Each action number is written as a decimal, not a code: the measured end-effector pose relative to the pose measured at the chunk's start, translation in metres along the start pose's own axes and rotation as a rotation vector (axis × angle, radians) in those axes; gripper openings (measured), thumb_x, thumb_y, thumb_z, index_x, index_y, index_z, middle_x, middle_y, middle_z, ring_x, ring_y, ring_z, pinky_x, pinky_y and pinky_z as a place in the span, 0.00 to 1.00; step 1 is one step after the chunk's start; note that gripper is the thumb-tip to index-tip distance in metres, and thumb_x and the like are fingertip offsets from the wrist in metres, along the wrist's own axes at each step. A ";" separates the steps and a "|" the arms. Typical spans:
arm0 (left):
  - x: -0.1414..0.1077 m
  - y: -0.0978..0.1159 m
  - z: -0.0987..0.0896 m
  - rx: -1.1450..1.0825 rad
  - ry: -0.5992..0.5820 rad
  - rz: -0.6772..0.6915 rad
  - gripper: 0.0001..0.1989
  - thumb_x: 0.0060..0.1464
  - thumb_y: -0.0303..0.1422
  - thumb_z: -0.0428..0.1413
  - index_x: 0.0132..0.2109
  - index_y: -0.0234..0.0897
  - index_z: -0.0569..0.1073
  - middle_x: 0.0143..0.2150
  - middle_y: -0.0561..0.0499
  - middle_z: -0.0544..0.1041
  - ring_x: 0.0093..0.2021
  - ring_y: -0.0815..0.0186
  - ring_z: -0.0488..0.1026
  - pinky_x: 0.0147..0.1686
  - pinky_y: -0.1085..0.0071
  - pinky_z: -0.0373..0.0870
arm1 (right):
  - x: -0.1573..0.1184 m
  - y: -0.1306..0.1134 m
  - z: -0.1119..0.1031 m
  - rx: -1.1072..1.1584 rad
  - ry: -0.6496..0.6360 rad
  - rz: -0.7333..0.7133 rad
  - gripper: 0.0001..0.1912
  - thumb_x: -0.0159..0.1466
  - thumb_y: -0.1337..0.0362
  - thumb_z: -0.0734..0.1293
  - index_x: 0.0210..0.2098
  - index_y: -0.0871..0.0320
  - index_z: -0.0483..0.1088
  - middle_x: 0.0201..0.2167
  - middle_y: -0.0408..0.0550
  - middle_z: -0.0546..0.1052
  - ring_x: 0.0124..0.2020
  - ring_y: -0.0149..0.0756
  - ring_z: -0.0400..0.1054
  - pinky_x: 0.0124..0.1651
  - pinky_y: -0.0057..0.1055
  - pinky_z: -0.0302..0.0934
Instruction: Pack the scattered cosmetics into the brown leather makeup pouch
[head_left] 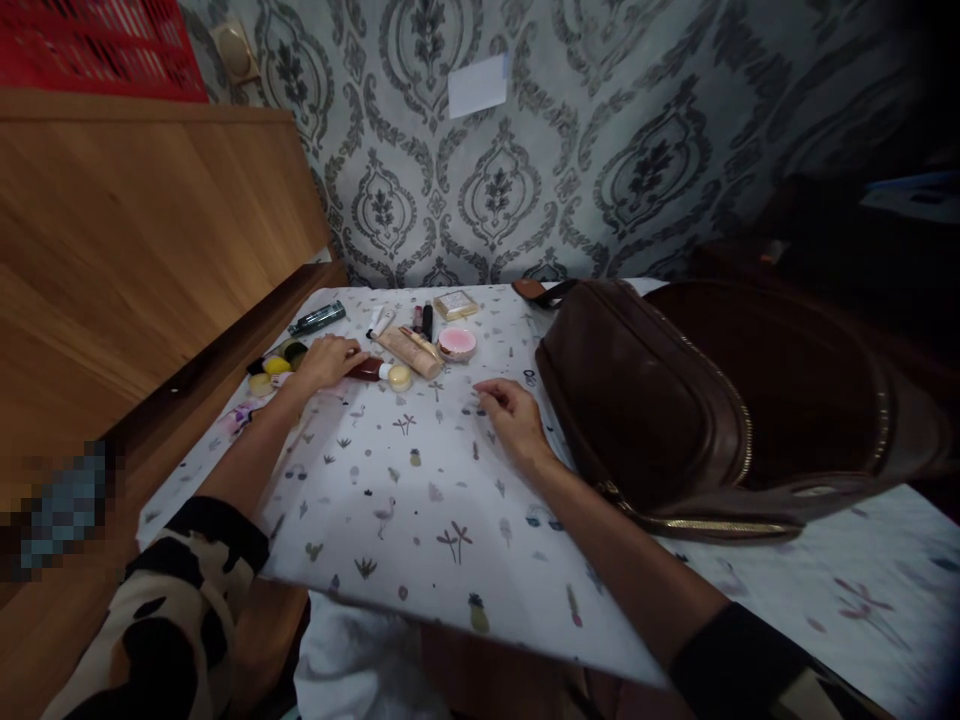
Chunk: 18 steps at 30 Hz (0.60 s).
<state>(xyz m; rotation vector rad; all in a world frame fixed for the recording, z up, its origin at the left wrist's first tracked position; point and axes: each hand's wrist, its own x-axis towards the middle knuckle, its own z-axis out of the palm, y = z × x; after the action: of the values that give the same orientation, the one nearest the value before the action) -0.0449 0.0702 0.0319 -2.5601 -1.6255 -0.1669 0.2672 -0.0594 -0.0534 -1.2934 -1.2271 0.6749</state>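
Note:
My left hand [328, 362] is at the left of the white patterned cloth [442, 480], its fingers closed over a dark brown bottle [366, 370] with a white cap. The bottle lies on its side, partly hidden by the fingers. Touching or close to its cap is a small round yellowish jar [400, 377]. Just beyond lie a beige tube [409, 350] and a round compact with a pink top [457, 344]. My right hand [514, 412] hovers or rests at the cloth's right part, loosely curled, with fingers apart and nothing visible in it.
A large brown leather bag [645, 400] with gold zips fills the right side. Behind the tubes are a small flat box [455, 304] and a black stick [427, 321]. A dark green tube [317, 318] and a yellow sponge [277, 366] lie left, beside wooden furniture [142, 200].

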 end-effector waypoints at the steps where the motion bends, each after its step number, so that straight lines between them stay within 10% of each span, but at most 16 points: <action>1: -0.004 0.003 -0.002 0.021 0.005 -0.022 0.28 0.64 0.52 0.43 0.43 0.37 0.80 0.38 0.39 0.79 0.45 0.50 0.74 0.46 0.59 0.67 | 0.000 0.000 0.000 0.001 -0.002 -0.002 0.12 0.54 0.62 0.65 0.35 0.56 0.78 0.35 0.49 0.77 0.37 0.41 0.71 0.43 0.40 0.66; 8: -0.027 0.024 -0.010 -0.003 -0.028 -0.262 0.38 0.63 0.58 0.39 0.29 0.33 0.79 0.32 0.34 0.78 0.38 0.48 0.76 0.38 0.60 0.67 | -0.001 -0.001 -0.001 -0.011 0.006 -0.020 0.12 0.54 0.62 0.65 0.35 0.55 0.78 0.34 0.48 0.77 0.36 0.40 0.71 0.43 0.39 0.65; 13: -0.040 0.035 -0.018 -0.263 -0.140 -0.178 0.39 0.66 0.54 0.33 0.20 0.37 0.73 0.17 0.47 0.69 0.23 0.63 0.70 0.29 0.69 0.64 | -0.001 -0.002 -0.001 -0.006 0.003 -0.014 0.12 0.54 0.60 0.65 0.34 0.55 0.78 0.34 0.48 0.76 0.37 0.42 0.71 0.44 0.41 0.64; 18: -0.049 0.053 -0.010 -0.285 0.075 -0.058 0.22 0.65 0.45 0.44 0.38 0.36 0.76 0.36 0.46 0.78 0.38 0.60 0.72 0.40 0.66 0.67 | 0.000 -0.002 0.000 -0.011 -0.006 -0.003 0.12 0.54 0.61 0.64 0.34 0.55 0.78 0.34 0.47 0.76 0.35 0.41 0.70 0.43 0.40 0.64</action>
<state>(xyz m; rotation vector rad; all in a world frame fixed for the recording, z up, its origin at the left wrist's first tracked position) -0.0183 0.0024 0.0331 -2.6677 -1.7617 -0.5300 0.2665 -0.0601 -0.0517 -1.2994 -1.2385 0.6713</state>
